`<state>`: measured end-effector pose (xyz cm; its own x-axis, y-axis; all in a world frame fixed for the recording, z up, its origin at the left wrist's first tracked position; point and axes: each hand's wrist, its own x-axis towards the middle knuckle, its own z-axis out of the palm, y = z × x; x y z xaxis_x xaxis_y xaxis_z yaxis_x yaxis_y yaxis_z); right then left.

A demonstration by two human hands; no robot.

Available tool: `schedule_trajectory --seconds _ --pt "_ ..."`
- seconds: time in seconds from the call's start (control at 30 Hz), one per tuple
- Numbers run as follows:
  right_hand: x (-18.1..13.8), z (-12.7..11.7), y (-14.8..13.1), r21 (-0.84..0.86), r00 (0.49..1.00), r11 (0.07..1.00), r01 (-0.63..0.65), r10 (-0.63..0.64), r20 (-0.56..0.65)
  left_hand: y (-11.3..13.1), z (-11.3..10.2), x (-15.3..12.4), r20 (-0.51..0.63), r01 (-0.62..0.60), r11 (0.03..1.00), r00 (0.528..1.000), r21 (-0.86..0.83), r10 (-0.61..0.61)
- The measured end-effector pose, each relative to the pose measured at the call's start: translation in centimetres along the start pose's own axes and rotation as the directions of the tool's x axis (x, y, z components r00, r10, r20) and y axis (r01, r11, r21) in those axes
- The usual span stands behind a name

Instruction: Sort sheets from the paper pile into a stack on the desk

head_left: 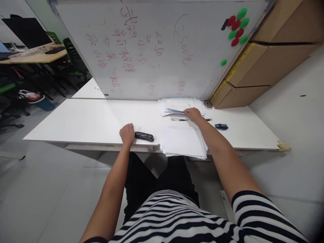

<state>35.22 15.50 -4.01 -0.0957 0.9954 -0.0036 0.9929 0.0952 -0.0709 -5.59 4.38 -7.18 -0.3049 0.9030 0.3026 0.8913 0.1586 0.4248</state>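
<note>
My left hand (127,134) is closed at the near edge of the table, around the left end of a black stapler (144,136) that points to the right. My right hand (193,114) reaches to the far paper stack (177,103) and pinches the near edge of some sheets (174,111), which lift slightly. Its fingertips are partly hidden. Between the stacks lies a thin dark pen-like item (208,119), partly under my right wrist. A nearer stack of white paper (183,140) overhangs the table's front edge, below my right forearm.
A whiteboard (162,67) with red writing and round magnets stands along the back of the white table (88,118). Cardboard boxes (243,96) are piled at the right. A small dark packet (221,126) and a grey item (208,104) lie right of the papers.
</note>
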Motion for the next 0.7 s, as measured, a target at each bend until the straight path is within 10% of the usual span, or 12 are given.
schedule_trajectory --seconds 0.7 --pt "-0.5 -0.3 -1.2 -0.235 0.991 0.967 0.100 -0.075 0.112 -0.2 0.1 0.0 -0.012 0.004 0.999 1.000 -0.033 -0.004"
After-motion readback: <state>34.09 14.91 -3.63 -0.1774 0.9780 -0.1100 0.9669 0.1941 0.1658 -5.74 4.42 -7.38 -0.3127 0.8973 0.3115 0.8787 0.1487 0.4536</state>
